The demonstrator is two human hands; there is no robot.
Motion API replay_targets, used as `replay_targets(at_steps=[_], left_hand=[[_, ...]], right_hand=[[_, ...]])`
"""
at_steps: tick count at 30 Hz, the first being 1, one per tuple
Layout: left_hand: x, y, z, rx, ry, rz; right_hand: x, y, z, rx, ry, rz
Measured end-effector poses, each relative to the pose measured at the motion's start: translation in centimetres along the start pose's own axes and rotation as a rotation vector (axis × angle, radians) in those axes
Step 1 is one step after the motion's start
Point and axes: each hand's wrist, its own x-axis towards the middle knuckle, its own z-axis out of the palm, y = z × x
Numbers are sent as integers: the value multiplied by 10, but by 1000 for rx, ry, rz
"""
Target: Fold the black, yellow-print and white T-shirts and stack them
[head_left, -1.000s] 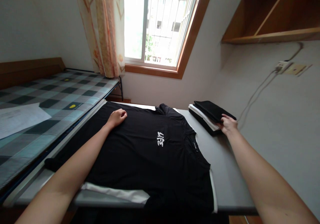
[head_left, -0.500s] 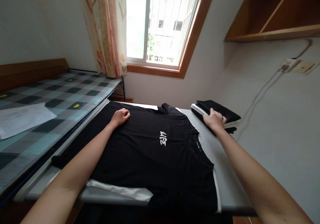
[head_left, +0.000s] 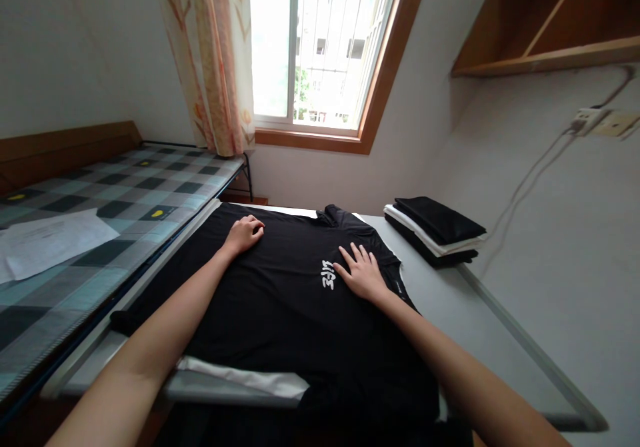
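Observation:
A black T-shirt with white "LIFE" lettering lies spread out, its neckline toward the right. Pale cloth shows beneath its near edge. My left hand rests on the upper left part of the shirt, fingers curled in, with no fabric visibly pinched. Just right of the lettering, my right hand lies flat on the shirt with its fingers spread. A stack of folded black and white clothes sits beyond it, against the right wall.
The shirt covers much of a light-topped table with a grey rim. At left stands a bed with a checked mattress and papers on it. Cords hang from a wall socket at right, below a wooden shelf.
My right hand has left the folded stack and moved left onto the T-shirt, where it lies flat. My left hand has stayed in nearly the same place.

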Motion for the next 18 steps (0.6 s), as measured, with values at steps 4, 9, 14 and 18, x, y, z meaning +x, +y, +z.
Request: replay_targets(at_steps=[4, 9, 14, 18], left_hand=[[-1, 7, 0, 87, -21, 5], [-29, 24, -9, 122, -157, -79], [-77, 30, -21, 169, -304, -181], [-87, 23, -26, 140, -356, -215]], right_hand=[[-1, 1, -1, 18, 7, 8], [-1, 1, -3, 28, 14, 8], [7, 5, -3, 40, 25, -1], [25, 10, -2, 41, 17, -23]])
